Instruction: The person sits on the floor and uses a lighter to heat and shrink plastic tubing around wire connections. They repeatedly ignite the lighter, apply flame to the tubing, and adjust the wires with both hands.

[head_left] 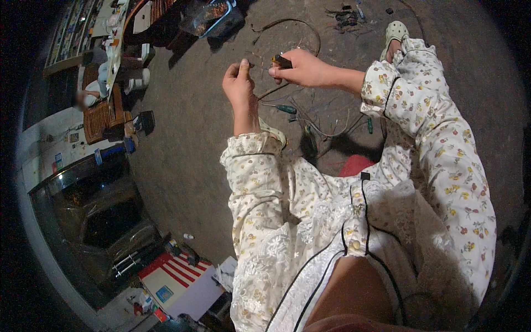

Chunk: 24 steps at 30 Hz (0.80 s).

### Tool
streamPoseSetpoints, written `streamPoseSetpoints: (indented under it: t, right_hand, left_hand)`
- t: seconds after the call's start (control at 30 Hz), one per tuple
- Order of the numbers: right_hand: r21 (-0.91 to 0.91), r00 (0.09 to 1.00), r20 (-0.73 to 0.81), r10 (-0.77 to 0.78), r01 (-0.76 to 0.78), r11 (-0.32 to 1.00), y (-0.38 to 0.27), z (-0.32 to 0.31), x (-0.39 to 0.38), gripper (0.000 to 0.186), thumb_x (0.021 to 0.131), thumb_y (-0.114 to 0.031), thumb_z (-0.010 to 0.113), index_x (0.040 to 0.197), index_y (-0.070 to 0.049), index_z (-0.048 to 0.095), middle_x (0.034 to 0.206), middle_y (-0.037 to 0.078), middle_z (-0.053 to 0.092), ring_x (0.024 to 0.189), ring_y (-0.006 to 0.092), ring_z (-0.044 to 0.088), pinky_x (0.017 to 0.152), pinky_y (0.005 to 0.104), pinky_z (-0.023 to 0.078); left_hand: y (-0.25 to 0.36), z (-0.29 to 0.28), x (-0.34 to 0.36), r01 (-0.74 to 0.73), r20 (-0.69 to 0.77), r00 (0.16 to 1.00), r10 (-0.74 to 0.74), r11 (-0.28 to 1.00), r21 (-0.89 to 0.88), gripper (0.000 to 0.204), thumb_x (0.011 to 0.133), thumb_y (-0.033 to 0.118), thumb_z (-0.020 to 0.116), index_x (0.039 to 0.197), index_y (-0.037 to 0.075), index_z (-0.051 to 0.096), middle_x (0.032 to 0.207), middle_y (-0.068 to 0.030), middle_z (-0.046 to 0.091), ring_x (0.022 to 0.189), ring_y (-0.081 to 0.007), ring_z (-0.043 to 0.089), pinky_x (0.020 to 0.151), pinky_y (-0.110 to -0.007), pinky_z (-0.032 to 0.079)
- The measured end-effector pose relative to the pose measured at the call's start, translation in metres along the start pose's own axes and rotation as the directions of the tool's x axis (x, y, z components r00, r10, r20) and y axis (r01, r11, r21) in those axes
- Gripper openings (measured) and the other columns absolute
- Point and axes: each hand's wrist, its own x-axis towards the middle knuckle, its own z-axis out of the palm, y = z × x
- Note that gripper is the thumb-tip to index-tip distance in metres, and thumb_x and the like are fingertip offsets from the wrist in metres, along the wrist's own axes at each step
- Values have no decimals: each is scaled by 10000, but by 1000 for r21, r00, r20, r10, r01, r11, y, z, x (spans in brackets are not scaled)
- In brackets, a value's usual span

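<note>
Spreading beneath the hands, the grey-brown floor (pixel 188 160) looks worn and smudged, and loose bits of wiring lie over it. Just above it, the left hand (pixel 239 83) is drawn nearly closed, thumb against curled fingers, appearing to pinch a thin wire (pixel 258 55) that lies in the small gap between the two hands; its far end is too fine to make out. The right hand (pixel 304 67) is wrapped around a black-and-yellow tool (pixel 281 61), whose working end cannot be told.

Beyond the hands, a dark cable (pixel 316 37) curves along the floor, with a heap of small dark parts (pixel 347 20) to its right. Nearer the seated person lie a green-handled tool (pixel 286 109), a second green handle (pixel 370 125) and pale looping wires (pixel 331 134). A pale clog (pixel 396 31) rests flat on the ground at the upper right.

The room stretches off to the left: a blue basket (pixel 218 19) at the top, loaded shelves (pixel 67 37), and another person (pixel 102 77) at a cluttered worktop (pixel 114 47), near a brown slatted chair (pixel 99 120). Lower down stand dark glassy panels (pixel 108 221) and a red-and-white striped surface (pixel 176 271).
</note>
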Motion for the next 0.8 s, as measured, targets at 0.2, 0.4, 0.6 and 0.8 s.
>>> streamPoseSetpoints:
  t: [0.2,0.4,0.6,0.8]
  right_hand:
    - [-158,989,-82,-122,108,982,4,6,-3,348,843,-350,545,744,-18,581,594,133,547,519,222,486,527,358,401]
    - [96,998,-63,27,-21,995,-3,4,-7,339,881,-325,523,739,-24,591,544,-11,469,507,64,407,459,254,327]
    - [307,954,74,289,-298,904,-1,-22,-9,371,856,-391,527,823,-49,666,585,-4,502,565,92,440,539,259,354]
    - [94,983,-125,136,-124,988,20,-15,1,317,837,-328,568,750,-34,646,608,36,602,528,92,525,508,267,399]
  left_hand:
    - [-1,5,1,11,0,1000,-11,1000,-6,187,822,180,632,743,16,588,566,39,456,430,-38,330,392,-206,222]
    - [-4,-4,5,30,7,1000,-29,998,-52,191,828,199,627,793,19,577,541,43,428,412,-46,331,380,-209,228]
    - [3,-23,11,18,-72,997,-19,1000,-20,201,835,224,624,807,31,571,535,34,446,395,-48,339,368,-213,230]
    - [5,-26,6,-7,-52,999,5,999,-52,160,838,196,620,793,51,570,544,41,448,402,-46,339,374,-210,244]
